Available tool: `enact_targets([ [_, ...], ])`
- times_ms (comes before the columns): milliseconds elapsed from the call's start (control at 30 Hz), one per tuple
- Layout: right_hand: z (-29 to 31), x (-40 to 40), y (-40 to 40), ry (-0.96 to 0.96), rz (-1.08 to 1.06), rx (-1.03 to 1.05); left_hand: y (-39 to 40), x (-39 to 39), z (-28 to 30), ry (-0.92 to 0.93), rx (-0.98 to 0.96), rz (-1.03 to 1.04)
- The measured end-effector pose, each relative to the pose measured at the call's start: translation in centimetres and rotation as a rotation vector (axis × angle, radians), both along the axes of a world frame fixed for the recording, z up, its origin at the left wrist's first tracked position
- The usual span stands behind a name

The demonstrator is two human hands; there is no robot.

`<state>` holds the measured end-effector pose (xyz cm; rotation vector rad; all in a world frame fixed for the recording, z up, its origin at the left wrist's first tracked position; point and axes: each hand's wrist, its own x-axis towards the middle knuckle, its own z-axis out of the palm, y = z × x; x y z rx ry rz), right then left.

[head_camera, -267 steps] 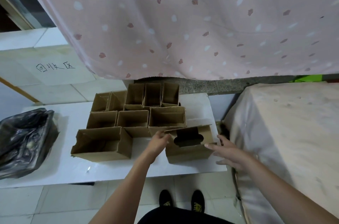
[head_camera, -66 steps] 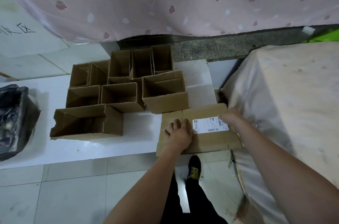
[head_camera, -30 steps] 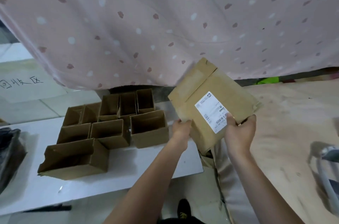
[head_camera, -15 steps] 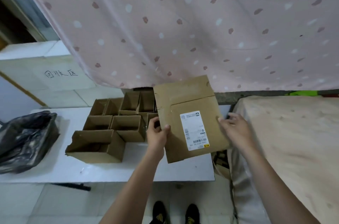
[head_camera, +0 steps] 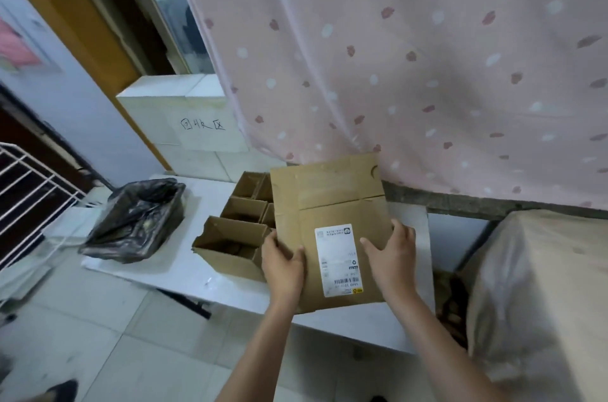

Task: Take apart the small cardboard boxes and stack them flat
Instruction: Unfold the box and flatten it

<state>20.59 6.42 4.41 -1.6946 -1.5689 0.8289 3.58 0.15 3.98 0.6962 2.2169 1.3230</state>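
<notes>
Now the flattened box (head_camera: 332, 224) is held in the air above the tabletop's (head_camera: 345, 322) near right corner, long axis running away from the person, label facing up. Left hand (head_camera: 283, 265) and right hand (head_camera: 391, 256) grip its side edges.

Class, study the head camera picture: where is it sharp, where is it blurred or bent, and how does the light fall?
Head view: the flattened box and its white label are fairly sharp, though the print stays unreadable; the left edge, near the white rack, smears with blur; the door frame leans from wide-angle distortion; the light is soft, with faint shadows on the pink curtain.
</notes>
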Motion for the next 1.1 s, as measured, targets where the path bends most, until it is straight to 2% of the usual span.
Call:
enact_targets([
  [267,0.3,-6.5,-3.6,-0.010,0.053,0.076,-5.7,-4.6,0.4,0.023,0.052,0.104],
  [500,0.4,-12.6,-8.4,0.037,0.217,0.073,-11.9,-9.7,0.9,0.046,0.089,0.238],
  [900,0.9,-21.3,-15.4,-0.044,0.352,0.054,-20.3,-17.6,0.9,0.125,-0.017,0.335],
  [1100,1.1,-25.1,-15.7,-0.036,0.402,0.056,-20.8,-21.8,0.8,0.113,0.001,0.350],
])
